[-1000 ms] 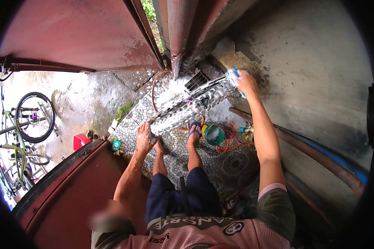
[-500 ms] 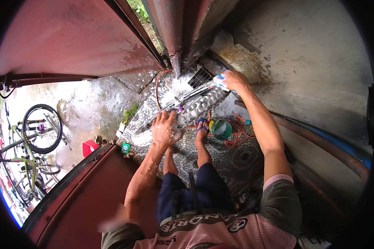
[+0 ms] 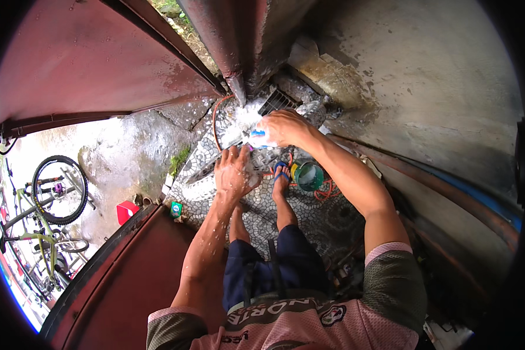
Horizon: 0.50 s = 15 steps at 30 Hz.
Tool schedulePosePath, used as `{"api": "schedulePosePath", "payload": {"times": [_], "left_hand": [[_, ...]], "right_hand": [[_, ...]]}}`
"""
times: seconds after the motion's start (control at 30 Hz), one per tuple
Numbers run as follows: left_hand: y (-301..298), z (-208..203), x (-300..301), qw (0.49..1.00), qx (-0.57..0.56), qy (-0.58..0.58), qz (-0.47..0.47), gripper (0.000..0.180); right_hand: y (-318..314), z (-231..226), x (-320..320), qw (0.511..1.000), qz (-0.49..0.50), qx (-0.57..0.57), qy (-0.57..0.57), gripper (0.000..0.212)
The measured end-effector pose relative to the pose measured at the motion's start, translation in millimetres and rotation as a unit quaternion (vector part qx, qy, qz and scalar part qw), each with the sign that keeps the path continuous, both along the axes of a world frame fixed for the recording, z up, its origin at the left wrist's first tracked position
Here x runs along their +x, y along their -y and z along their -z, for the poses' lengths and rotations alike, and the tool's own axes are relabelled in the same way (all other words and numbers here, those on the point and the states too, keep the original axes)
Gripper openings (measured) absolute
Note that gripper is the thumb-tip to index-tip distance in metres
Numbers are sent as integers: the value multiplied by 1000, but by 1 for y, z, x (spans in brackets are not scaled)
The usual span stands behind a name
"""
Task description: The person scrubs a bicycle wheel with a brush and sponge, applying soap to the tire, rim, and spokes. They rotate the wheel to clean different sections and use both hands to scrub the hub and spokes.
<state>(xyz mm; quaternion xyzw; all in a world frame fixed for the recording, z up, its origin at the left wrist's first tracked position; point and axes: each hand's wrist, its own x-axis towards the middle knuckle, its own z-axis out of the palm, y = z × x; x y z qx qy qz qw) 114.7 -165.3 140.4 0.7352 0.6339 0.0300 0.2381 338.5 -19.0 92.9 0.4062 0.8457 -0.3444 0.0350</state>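
A soapy bicycle wheel [image 3: 202, 172] with a knobby tyre and a purple hub is seen nearly edge-on above the mosaic floor. My left hand [image 3: 234, 173], wet and flecked with foam, is on the wheel's near side, its fingers curled over it. In my right hand [image 3: 287, 126] is a blue scrubber [image 3: 258, 138] thick with white suds, against the wheel near the hub. The right hand and forearm hide much of the tyre, and the scrubber's full shape is covered by fingers and foam.
A green bucket [image 3: 309, 176] stands by my sandalled foot, with an orange hose [image 3: 328, 191] looped beside it. A dark drain grate [image 3: 277, 102] lies ahead. Red metal gates [image 3: 111, 64] and a concrete wall [image 3: 443, 87] flank me. A bicycle [image 3: 46, 224] stands at far left.
My right hand has swept the scrubber left along the wheel, from its far right end to near the hub. The left hand keeps its place on the wheel.
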Motion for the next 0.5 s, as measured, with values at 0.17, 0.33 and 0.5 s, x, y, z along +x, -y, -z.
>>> {"api": "schedulePosePath", "payload": {"times": [0.17,0.33,0.5], "left_hand": [[-8,0,-43,999,18,33,-8,67],[-39,-6,-30,999,6,46,-16,71],[-36,-8,-34,997,-18,72,-26,70]], "right_hand": [[-14,9,93,950,288,20,116,45],[57,-23,-19,878,454,82,-123,27],[67,-16,-13,872,451,26,-192,33]]}}
